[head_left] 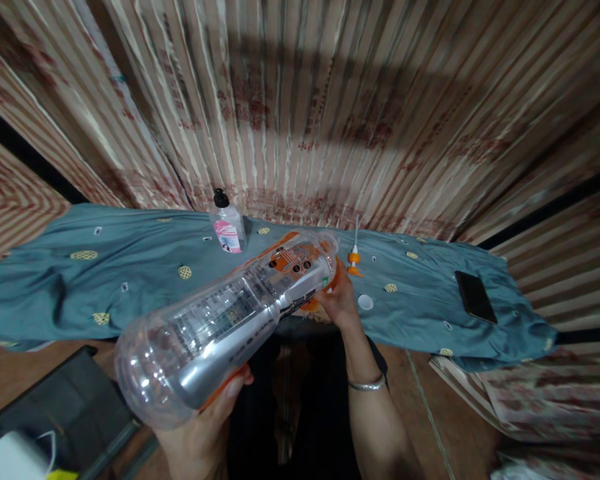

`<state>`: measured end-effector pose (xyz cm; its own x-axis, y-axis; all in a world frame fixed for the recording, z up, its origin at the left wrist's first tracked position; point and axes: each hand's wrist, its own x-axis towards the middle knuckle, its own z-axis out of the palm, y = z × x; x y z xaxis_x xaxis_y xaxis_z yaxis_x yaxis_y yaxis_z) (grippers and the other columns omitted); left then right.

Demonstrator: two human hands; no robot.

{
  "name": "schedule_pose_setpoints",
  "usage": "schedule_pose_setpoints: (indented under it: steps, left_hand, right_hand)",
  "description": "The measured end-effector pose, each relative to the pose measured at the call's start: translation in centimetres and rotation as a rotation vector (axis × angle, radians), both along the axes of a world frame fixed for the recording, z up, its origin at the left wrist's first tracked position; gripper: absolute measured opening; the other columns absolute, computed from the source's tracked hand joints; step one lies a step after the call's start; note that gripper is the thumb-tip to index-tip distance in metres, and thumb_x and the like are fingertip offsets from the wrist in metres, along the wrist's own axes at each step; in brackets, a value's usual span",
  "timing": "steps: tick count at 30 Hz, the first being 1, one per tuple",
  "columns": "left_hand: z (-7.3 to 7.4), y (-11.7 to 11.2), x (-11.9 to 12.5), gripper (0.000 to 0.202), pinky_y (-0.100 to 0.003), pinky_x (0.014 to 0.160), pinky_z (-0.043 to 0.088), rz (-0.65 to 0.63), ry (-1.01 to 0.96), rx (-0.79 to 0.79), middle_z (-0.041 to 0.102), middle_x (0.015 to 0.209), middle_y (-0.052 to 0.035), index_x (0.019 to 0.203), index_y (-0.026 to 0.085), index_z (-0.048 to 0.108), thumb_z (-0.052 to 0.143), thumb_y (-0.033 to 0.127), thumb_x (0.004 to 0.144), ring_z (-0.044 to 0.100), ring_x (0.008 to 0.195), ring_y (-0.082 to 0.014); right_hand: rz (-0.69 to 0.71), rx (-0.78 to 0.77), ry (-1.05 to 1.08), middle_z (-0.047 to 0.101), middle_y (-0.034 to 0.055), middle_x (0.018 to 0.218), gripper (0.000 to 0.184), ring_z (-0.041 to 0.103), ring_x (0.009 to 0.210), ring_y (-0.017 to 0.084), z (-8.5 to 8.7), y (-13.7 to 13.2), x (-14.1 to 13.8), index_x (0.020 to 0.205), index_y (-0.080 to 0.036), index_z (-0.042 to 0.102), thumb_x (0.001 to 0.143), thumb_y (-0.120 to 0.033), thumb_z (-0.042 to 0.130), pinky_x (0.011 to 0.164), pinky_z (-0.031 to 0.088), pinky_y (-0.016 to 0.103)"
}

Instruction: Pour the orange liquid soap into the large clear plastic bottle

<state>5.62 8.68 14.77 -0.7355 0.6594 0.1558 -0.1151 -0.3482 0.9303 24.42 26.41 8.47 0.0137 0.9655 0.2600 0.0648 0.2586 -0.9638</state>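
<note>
A large clear plastic bottle [240,313] with a silver and orange label lies slantwise in the air, its base toward me at the left and its neck at the upper right. Under its base, my left hand [215,413] grips it with the thumb along the side. My right hand [339,293] closes around the neck end; some of its fingers are hidden behind the bottle. An orange pump top [354,260] with a pale tube lies just past the right hand. Close by is a small white disc [365,302]. Something orange [310,305] shows partly beneath the bottle.
A small clear bottle [229,230] with a black cap and pink label stands toward the back of the blue-green cloth [145,267]. A black phone [475,297] lies at the right. Striped curtains [300,100] hang behind. A dark box-like surface [65,400] is at lower left.
</note>
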Motion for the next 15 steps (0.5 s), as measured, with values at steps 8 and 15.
schedule_pose_setpoints:
  steps: [8, 15]
  left_hand:
    - [1.6, 0.4, 1.1, 0.090, -0.030, 0.041, 0.053, 0.003, 0.065, 0.087, 0.071, 0.064, 0.0041, 0.142, 0.030, 0.070, 0.110, 0.038, 0.062, 0.062, 0.042, -0.0208]
    - [0.5, 0.0, 0.5, 0.096, -0.032, 0.043, 0.057, -0.072, 0.070, 0.114, 0.073, 0.068, 0.0054, 0.150, 0.031, 0.062, 0.107, 0.026, 0.065, 0.067, 0.045, -0.0232]
  right_hand:
    - [0.025, 0.009, 0.035, 0.084, 0.0072, 0.114, 0.068, 0.080, 0.115, 0.034, 0.0, 0.1, 0.0, 0.123, -0.023, 0.072, 0.060, -0.038, 0.095, 0.109, 0.065, 0.051]
    - [0.032, -0.003, 0.006, 0.085, 0.0084, 0.116, 0.070, 0.080, 0.119, 0.036, 0.1, 0.2, 0.2, 0.123, -0.022, 0.074, 0.059, -0.037, 0.099, 0.111, 0.065, 0.054]
